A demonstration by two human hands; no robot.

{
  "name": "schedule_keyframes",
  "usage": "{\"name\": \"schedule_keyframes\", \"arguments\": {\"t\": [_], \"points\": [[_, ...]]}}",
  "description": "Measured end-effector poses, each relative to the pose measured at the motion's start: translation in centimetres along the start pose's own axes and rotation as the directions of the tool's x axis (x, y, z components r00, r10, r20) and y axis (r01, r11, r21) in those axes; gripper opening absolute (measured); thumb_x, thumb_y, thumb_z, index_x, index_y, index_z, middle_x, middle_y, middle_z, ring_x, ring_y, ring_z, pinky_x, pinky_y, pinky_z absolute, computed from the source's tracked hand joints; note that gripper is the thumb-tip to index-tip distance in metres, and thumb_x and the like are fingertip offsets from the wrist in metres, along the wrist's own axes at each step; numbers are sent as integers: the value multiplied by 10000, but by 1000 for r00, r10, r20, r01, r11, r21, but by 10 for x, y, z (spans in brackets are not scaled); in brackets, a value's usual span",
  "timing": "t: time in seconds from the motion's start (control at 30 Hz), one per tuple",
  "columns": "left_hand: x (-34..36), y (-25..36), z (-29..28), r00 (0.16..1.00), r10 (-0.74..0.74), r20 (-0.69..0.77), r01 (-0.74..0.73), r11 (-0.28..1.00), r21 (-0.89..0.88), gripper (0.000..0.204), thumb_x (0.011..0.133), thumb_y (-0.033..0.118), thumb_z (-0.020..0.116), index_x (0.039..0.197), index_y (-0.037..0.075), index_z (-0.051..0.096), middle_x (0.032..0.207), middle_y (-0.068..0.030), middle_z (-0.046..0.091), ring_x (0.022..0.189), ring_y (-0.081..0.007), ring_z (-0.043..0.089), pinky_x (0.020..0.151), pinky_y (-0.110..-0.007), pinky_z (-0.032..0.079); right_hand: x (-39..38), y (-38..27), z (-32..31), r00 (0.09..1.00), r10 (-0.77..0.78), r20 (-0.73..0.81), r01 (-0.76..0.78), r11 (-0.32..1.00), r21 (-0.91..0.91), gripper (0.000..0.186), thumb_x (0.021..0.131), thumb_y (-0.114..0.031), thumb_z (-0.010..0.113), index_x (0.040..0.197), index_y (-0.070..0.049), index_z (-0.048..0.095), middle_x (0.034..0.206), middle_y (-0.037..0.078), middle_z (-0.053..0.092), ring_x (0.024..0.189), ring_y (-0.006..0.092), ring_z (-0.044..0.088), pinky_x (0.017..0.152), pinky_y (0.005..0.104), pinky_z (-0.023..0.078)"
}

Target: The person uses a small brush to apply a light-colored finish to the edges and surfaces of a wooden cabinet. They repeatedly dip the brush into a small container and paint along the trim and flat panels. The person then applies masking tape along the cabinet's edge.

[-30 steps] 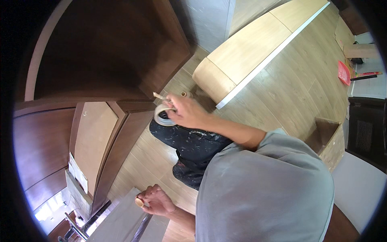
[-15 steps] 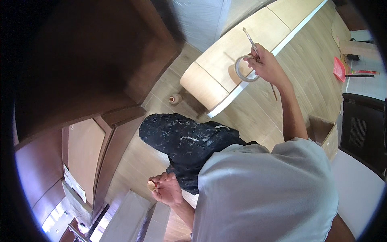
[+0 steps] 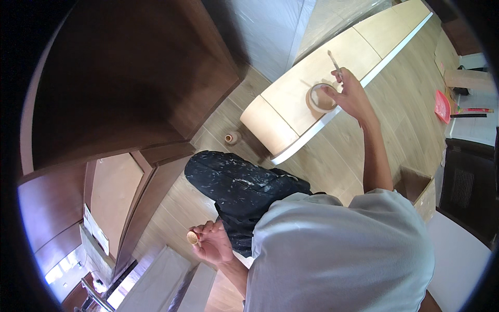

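Note:
Between the fingers of my right hand (image 3: 349,96) is a slim paintbrush (image 3: 333,61), its tip pointing up and left. The same hand has its thumb and fingers at a roll of tape (image 3: 312,101) over the pale wooden bench (image 3: 332,57); whether the roll rests on the wood cannot be made out. Low on the left, my left hand (image 3: 214,244) has its fingers closed round a small round cap (image 3: 193,238), tan inside with a reddish rim. On the floor stands a small brownish bottle (image 3: 233,138) with an open mouth.
A dark brown cabinet (image 3: 140,78) fills the upper left. My paint-spotted dark trouser leg (image 3: 244,177) reaches over the wood-look floor. To the right are an open box (image 3: 416,184), a pink dustpan (image 3: 442,106) and a black louvred panel (image 3: 468,177).
My right hand has shifted slightly right and down with the brush, and the tape roll now lies flatter against the bench. The left hand still keeps the cap. The view has shifted slightly.

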State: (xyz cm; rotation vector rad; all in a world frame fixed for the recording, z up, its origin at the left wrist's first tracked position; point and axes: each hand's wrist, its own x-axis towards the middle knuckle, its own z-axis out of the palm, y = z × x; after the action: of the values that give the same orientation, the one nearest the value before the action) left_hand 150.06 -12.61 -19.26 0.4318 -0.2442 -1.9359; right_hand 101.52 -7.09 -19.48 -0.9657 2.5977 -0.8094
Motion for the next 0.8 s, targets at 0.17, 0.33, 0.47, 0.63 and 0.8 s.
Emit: {"name": "schedule_keyframes", "arguments": {"t": [0.17,0.33,0.47,0.63,0.8], "points": [[-5,3,0,999,-18,35,17,1000,23,324,878,171,725,1187,103,654,1088,-27,696,935,-159,578,854,-346,383,-11,-10,-20,996,60,-64,-62,997,-39,410,877,-337,739,979,4,535,866,188,607,761,277,625,655,394,485],[-18,9,-12,999,24,38,-24,1000,6,315,886,183,717,1182,98,652,1109,-41,698,947,-170,586,852,-349,394,-24,-12,-12,987,-161,-16,159,983,-91,314,860,-213,729,1044,-17,566,910,175,637,839,294,628,723,407,501],[-34,9,-21,999,53,13,-52,998,-21,329,886,181,716,1196,93,648,1112,-47,698,955,-174,587,851,-346,395,-30,-8,7,923,-353,155,368,926,-82,296,828,-124,718,1078,-25,594,983,159,669,949,317,626,812,413,515],[-49,9,-32,998,63,22,-62,996,-57,353,891,188,692,1227,92,641,1134,-60,696,952,-172,562,847,-354,375,-21,11,30,903,-412,121,426,894,-137,256,789,-2,664,1041,-8,622,1014,156,678,993,341,609,846,431,516],[-50,15,-37,994,108,15,-107,992,-62,337,897,192,688,1216,91,644,1136,-64,696,957,-175,559,844,-354,376,0,33,42,911,-410,41,411,899,-152,242,777,9,659,1018,-7,641,979,161,666,969,352,594,856,446,500]]}}
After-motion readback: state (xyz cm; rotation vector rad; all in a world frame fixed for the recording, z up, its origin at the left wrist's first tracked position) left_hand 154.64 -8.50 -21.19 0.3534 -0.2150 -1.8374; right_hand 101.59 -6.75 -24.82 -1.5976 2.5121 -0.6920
